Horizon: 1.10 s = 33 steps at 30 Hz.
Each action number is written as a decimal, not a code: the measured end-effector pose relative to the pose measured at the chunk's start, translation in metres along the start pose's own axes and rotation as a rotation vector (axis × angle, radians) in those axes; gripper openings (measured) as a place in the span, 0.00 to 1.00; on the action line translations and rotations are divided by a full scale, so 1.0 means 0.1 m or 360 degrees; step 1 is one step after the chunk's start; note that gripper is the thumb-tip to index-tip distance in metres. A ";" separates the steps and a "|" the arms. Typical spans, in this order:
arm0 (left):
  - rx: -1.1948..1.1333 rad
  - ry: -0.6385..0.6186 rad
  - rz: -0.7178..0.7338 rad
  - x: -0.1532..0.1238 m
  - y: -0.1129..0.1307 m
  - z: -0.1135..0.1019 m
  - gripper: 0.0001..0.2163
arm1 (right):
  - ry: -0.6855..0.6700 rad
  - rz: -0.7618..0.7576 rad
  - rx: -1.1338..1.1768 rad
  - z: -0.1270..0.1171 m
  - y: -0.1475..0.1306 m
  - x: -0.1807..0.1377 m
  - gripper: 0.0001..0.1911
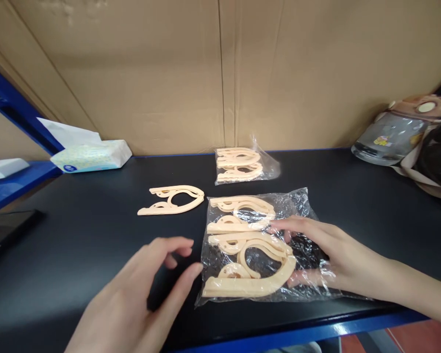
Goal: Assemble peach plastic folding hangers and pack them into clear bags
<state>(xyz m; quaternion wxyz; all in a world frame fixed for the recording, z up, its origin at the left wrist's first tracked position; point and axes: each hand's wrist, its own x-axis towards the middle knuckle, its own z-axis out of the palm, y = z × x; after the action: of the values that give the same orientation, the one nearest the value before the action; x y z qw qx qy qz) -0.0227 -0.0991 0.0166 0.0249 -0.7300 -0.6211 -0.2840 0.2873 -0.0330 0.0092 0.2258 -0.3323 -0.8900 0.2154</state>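
A clear plastic bag (301,206) lies flat on the black table in front of me. Inside it are cream folding clothes hangers (250,289), folded and stacked one above another. My right hand (327,250) rests at the bag's right side, fingers apart, its fingertips touching the film and the hangers' curved ends. Beside the bag's left edge, my left hand (150,279) is open, thumb and fingers spread with nothing between them. One loose folded hanger (185,189) lies on the table beyond my left hand.
Farther back sits a smaller clear bag of folded hangers (238,157). A tissue pack (95,156) stands at the back left, a dark flat device (11,228) at the left edge. A clear bottle (393,137) with a strap is at the right. Cardboard (150,73) walls the back.
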 end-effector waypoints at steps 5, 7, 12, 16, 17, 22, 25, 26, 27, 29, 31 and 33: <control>0.0021 -0.0007 0.0079 0.74 0.29 -0.17 0.15 | 0.0060 -0.0030 -0.0008 0.03 0.03 -0.03 0.29; 0.0075 -0.0022 0.0108 1.08 0.39 -0.16 0.11 | 0.0045 -0.0052 -0.0057 0.04 0.03 -0.04 0.28; -0.0020 -0.0030 0.0348 1.68 0.38 0.08 0.09 | 0.0043 -0.0091 -0.0120 0.04 0.05 -0.06 0.28; -0.0007 -0.0041 0.0593 1.77 0.16 0.29 0.09 | 0.0073 -0.0084 -0.0092 0.04 0.06 -0.05 0.28; 0.0017 -0.0001 0.0634 1.76 0.11 0.32 0.10 | 0.0079 -0.0083 -0.0082 0.04 0.06 -0.05 0.27; 0.0040 0.0148 0.0896 1.56 -0.10 0.35 0.14 | 0.0089 -0.0138 -0.0097 0.03 0.05 -0.06 0.23; 0.0018 0.0062 0.1222 1.34 -0.16 0.29 0.14 | 0.0109 -0.0261 -0.0146 0.02 0.06 -0.07 0.26; 0.0012 0.0018 0.1345 1.26 -0.17 0.26 0.12 | 0.0105 -0.0295 -0.0164 0.01 0.07 -0.07 0.27; 0.0009 -0.0030 0.1456 1.19 -0.19 0.24 0.10 | 0.0096 -0.0318 -0.0183 0.01 0.07 -0.08 0.28; 0.0015 -0.0113 0.1606 1.06 -0.24 0.22 0.07 | 0.0066 -0.0327 -0.0214 0.01 0.08 -0.08 0.29; 0.0029 -0.0175 0.1655 0.98 -0.29 0.23 0.07 | 0.0051 -0.0315 -0.0222 0.01 0.09 -0.09 0.30; 0.0032 -0.0219 0.1645 0.93 -0.33 0.25 0.06 | 0.0060 -0.0305 -0.0209 0.02 0.10 -0.10 0.30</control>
<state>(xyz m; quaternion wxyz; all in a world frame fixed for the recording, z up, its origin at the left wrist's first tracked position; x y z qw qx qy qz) -0.0375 0.0015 0.0264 0.1280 -0.9581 -0.1826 -0.1801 0.2977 -0.0339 -0.0007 0.2398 -0.2639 -0.9255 0.1277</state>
